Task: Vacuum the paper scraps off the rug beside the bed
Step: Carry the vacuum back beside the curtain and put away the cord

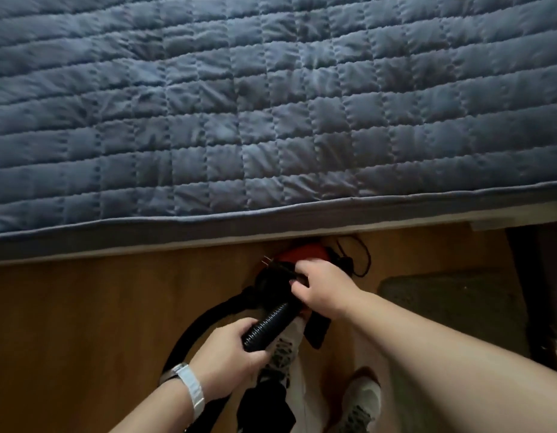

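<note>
Bedding [271, 104] in blue quilted squares fills the upper half of the view, its hem running above a wooden floor [83, 307]. Just below that hem, partly under the bed's edge, sits a vacuum [305, 256] with a red and black body, touching the floor. A thin black cord [363, 260] loops beside it on the right. The right hand [324, 292] reaches down onto the vacuum's top, its grip clamped with curled fingers on a black plug [278, 266] whose two metal prongs point up and to the left. The left hand [230, 360], with a white watch [189, 385] on the wrist, has its grip wrapped round the ribbed black hose [267, 326], which slants up towards the vacuum and also curves away in a wide loop to the left. Below the hands stand two pale patterned shoes, the left shoe [281, 354] close under the hose and the right shoe [363, 401] further down. A dark rug [442, 298] lies on the floor to the right of the vacuum, near the bed, apart from both hands; the light is too dim to make out paper scraps on it.
</note>
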`<state>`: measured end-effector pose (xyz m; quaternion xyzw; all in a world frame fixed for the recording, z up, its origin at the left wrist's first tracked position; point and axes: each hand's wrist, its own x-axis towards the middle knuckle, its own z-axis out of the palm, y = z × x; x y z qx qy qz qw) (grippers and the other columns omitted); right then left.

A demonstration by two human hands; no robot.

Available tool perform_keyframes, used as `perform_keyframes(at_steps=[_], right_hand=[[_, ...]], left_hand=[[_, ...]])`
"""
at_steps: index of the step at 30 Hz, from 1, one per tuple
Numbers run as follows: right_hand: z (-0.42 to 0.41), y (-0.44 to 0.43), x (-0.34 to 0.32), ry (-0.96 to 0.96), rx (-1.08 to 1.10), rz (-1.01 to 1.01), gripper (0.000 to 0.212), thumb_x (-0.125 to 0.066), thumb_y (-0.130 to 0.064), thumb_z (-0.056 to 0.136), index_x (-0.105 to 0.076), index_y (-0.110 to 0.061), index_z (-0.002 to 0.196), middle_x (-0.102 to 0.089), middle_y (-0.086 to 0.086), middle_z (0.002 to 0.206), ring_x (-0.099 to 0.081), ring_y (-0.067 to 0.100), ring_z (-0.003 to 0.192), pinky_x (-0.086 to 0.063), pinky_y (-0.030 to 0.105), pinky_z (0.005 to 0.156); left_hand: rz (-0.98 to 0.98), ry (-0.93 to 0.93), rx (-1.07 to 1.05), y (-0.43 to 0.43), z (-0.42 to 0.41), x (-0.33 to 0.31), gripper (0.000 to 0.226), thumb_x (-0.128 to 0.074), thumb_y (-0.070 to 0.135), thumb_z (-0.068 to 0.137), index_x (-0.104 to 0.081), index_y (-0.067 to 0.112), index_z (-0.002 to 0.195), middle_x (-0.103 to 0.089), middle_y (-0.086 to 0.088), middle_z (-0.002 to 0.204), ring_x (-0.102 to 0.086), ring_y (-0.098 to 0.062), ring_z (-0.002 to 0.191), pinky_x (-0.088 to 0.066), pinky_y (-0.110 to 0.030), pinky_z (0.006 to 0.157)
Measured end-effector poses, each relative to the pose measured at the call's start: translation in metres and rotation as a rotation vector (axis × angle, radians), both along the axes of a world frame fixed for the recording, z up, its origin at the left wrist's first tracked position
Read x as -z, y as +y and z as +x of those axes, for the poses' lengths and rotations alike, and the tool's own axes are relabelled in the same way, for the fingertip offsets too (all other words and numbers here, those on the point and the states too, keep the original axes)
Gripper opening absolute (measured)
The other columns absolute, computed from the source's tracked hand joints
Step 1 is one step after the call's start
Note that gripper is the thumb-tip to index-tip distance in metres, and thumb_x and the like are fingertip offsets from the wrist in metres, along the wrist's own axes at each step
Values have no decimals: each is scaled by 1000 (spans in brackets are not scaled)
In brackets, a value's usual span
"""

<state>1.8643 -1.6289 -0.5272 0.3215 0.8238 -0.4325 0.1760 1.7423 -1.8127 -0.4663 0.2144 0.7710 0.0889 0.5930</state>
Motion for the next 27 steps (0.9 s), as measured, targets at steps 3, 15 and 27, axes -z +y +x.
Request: perform_keyframes(at_steps=[3, 15, 27], right_hand=[[-24, -6, 30, -42, -85, -32, 22, -59, -37, 91, -65, -18, 100, -65, -1, 100, -61, 22, 94, -53, 36, 80], [-46, -36, 145, -40, -446, 20, 22, -67, -24, 87, -58, -9, 100, -48, 1, 99, -49, 16, 89, -31, 24, 66], [-56, -39, 158, -208, -544, 76, 23, -62, -32, 89, -42, -23, 89, -49, -5, 86, -50, 17, 80, -32, 31, 56]], left_hand=[[4, -26, 39, -20, -17, 18, 25, -77, 38, 81, -66, 36, 104, -64, 10, 64, -56, 0, 46, -44, -19, 49], [28, -19, 196, -67, -57, 88, 17, -76, 49, 80, -64, 42, 88, -61, 21, 60, -54, 3, 53, -35, -13, 48], [14, -5, 155, -95, -67, 94, 32, -74, 48, 82, -69, 37, 112, -67, 8, 71, -55, 0, 53, -40, -17, 50]])
